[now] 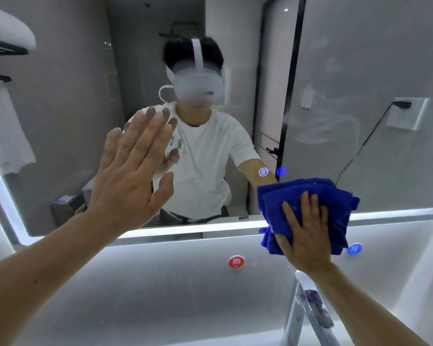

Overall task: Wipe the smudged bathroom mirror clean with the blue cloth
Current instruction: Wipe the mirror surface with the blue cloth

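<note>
The lit-edged bathroom mirror [73, 121] fills the wall ahead. Pale streaky smudges show on its right part around [328, 126]. The folded blue cloth [308, 196] lies against the mirror's lower right edge and laps over the lit rim onto the wall below. My right hand [308, 236] presses the cloth flat with straight, spread fingers. My left hand [133, 176] is flat on the glass at centre left, fingers straight and together, meeting its own reflection.
A chrome tap [308, 313] rises just below my right wrist. A red round hot label [236, 261] and a blue cold label [354, 249] sit on the wall under the mirror. Two touch icons [273, 171] glow in the glass. A towel rack [3, 48] hangs upper left.
</note>
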A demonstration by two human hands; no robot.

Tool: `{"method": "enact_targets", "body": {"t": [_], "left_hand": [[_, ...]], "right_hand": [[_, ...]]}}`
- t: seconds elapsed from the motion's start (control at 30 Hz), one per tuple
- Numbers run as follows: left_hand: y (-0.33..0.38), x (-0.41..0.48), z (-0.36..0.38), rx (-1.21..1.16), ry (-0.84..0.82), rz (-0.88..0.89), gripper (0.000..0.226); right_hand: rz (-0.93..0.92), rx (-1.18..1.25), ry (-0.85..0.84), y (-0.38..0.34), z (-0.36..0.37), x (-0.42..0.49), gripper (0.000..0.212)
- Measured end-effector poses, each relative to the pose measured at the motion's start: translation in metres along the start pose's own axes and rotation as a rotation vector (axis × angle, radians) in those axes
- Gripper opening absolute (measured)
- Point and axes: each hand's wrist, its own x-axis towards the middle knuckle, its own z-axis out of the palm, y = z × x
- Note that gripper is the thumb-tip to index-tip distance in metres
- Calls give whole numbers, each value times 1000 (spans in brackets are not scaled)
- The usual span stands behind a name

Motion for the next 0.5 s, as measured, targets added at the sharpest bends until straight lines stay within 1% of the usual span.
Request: {"method": "enact_targets", "body": {"t": [0.07, 0.1, 0.13, 0.2, 0.3, 0.37, 0.5], "left_hand": [[7, 4, 4, 3, -12, -14, 64], [10, 5, 6, 6, -13, -20, 65], [13, 7, 7, 8, -9, -28, 65], [19, 11, 8, 18, 4, -40, 64], [24, 15, 4, 47, 29, -45, 63], [23, 16, -3, 64, 51, -61, 63], [12, 19, -23, 131, 58, -83, 65]], "right_hand": [[56, 34, 4, -22, 1, 2, 67], [51, 58, 3, -36, 1, 3, 67], [-3, 77, -2, -50, 0, 6, 66], [-213, 94, -5, -78, -6, 16, 61], [-491, 102, 60, -116, -17, 35, 57], [-578, 38, 52, -134, -27, 52, 56], [-609, -52, 61, -147, -44, 92, 58]]}}
